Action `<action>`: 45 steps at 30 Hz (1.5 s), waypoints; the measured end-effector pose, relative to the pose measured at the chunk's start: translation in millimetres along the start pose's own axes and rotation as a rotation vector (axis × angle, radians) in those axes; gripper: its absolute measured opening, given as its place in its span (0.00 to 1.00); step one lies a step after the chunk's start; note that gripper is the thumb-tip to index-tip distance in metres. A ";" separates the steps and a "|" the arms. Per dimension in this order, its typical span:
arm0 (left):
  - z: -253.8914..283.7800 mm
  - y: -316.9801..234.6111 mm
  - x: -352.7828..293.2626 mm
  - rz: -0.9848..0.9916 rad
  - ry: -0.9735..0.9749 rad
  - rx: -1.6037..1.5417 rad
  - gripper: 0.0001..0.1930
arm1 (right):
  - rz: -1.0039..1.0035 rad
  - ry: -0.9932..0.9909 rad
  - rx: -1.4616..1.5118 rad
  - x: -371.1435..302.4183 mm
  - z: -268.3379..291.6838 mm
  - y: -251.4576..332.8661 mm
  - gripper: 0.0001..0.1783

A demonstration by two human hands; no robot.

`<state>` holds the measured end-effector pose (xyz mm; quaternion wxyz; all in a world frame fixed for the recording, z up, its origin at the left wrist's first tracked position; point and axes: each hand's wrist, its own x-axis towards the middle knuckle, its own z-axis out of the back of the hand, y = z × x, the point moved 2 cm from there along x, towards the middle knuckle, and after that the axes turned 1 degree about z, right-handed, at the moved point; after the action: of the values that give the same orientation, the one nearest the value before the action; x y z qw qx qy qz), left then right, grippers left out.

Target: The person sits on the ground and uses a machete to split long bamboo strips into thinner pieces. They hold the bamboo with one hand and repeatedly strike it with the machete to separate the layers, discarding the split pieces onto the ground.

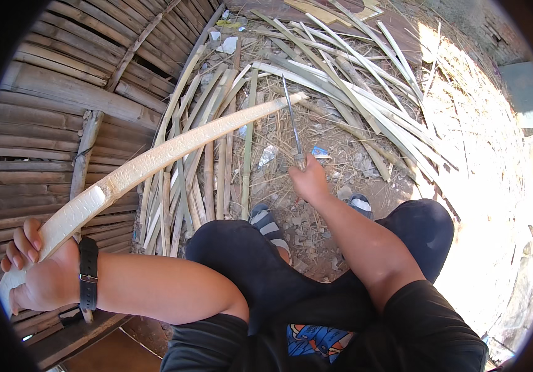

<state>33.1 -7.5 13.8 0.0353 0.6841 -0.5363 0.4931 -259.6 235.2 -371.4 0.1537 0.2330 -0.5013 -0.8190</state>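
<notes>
Left grip (pixel 46 276) wrapped round bamboo strip (pixel 186 144) at lower left of frame; strip runs diagonally to upper centre. Right grip (pixel 310 181), mid-frame, closed on knife (pixel 292 121). Blade crosses strip's tip, contact unclear. I'd brace the strip, cut shallow, clear of knees (pixel 418 226).

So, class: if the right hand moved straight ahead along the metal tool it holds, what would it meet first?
Probably the long bamboo strip, near its far end, where the metal tool from the right hand crosses it in view; depth is unclear.
</notes>
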 end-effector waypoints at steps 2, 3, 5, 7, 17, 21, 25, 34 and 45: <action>4.2 -3.7 -5.0 -0.075 -0.089 0.014 0.29 | 0.046 0.069 -0.004 -2.2 14.5 68.0 0.23; 2.1 -3.2 -8.6 -0.116 -0.148 0.024 0.29 | 0.067 0.091 -0.005 -1.8 27.0 94.9 0.23; -2.1 -1.9 -13.8 -0.168 -0.223 -0.008 0.30 | 0.348 0.068 -0.104 -1.0 50.4 131.3 0.20; 4.7 -8.0 -14.3 -0.143 -0.246 -0.099 0.31 | 0.613 0.078 -0.222 4.4 69.6 151.4 0.19; -15.4 8.9 -22.1 -0.098 -0.121 -0.240 0.33 | 0.349 0.076 -0.254 -2.5 125.4 121.4 0.24; -42.1 27.7 -24.6 -0.071 -0.013 -0.135 0.34 | 0.399 0.466 -0.079 -47.8 78.0 176.9 0.24; -55.8 66.8 -27.8 0.076 0.054 -0.142 0.37 | 0.555 0.454 0.156 -71.2 28.5 171.1 0.21; -105.3 118.7 -52.6 -0.017 -0.242 0.338 0.36 | 0.431 0.440 0.198 -82.9 3.5 151.8 0.24; -97.7 125.8 -49.3 -0.015 -0.469 0.412 0.32 | 0.475 0.488 0.234 -71.2 -22.1 161.0 0.23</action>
<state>-122.8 30.3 -31.8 -0.2249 0.7759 -0.4136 0.4199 -184.8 180.7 -220.1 0.4272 0.3148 -0.5804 -0.6177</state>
